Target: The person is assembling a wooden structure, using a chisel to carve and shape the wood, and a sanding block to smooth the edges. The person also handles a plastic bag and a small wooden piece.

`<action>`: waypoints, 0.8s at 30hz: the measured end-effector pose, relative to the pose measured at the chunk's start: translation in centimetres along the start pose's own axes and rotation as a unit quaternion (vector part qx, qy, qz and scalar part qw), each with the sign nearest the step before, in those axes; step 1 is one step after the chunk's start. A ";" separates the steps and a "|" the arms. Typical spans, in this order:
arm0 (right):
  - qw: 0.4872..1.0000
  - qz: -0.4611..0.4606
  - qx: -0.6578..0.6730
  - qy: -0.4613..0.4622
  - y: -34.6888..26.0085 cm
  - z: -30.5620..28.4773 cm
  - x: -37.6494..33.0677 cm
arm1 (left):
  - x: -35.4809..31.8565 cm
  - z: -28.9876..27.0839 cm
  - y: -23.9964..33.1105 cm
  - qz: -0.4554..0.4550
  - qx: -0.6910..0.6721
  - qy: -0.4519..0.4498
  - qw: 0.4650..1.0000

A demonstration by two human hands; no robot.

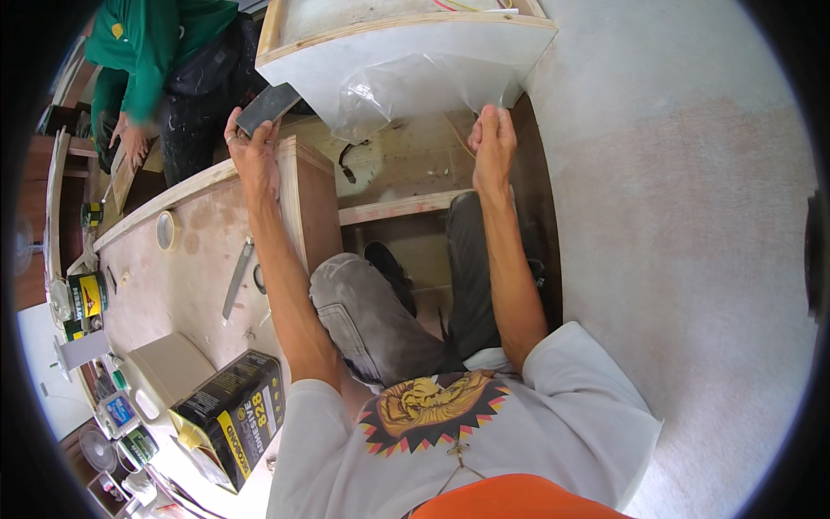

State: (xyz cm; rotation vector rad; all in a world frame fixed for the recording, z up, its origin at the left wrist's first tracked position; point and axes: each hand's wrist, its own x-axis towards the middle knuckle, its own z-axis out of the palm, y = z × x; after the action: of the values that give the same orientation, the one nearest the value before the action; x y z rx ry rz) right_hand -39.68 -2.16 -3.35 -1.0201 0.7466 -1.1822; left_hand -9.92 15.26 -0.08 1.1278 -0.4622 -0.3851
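Right hand (493, 147), near twelve o'clock, has its fingers pinched together on the lower edge of a clear plastic sheet (415, 91) draped over a white panel (363, 54). The sheet looks light, limp and slippery, best gripped at its edges. Left hand (253, 143), at eleven o'clock, clamps a flat dark block (268, 106). At seven o'clock, a black-and-yellow carton (233, 415); at nine, a yellow-labelled tin (86, 296).

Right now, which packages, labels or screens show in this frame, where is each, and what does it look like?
Box: lower left on the worktop, rectangular, black with yellow panels.
Tin: left edge of the worktop, round, yellow and green label.
Small packet: far lower left, white with a blue panel.
Screens: none visible.
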 end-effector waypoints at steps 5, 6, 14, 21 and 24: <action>0.999 -0.002 -0.040 -0.025 0.9 -1.4 -0.4 | 0.6 -0.5 -0.6 0.005 -0.008 -0.001 1.000; 0.999 0.007 -0.027 -0.027 0.8 -1.3 -0.6 | 0.5 -0.7 -0.6 0.006 -0.010 -0.001 1.000; 0.994 0.017 0.029 0.109 0.7 -1.4 1.0 | 0.7 -0.7 -0.6 0.005 -0.023 -0.002 1.000; 0.952 0.104 0.191 0.217 -2.0 2.1 8.1 | 0.7 -0.7 -0.9 0.001 -0.034 -0.005 0.999; 0.961 0.079 0.195 0.179 -1.8 2.3 8.3 | 0.9 -1.0 -0.9 0.004 -0.029 -0.006 1.000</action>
State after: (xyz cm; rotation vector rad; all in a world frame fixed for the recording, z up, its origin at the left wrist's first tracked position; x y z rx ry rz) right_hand -36.27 -9.79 -0.45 -0.4155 0.8163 -1.3247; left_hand -8.74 15.20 -1.11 1.0676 -0.4635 -0.3955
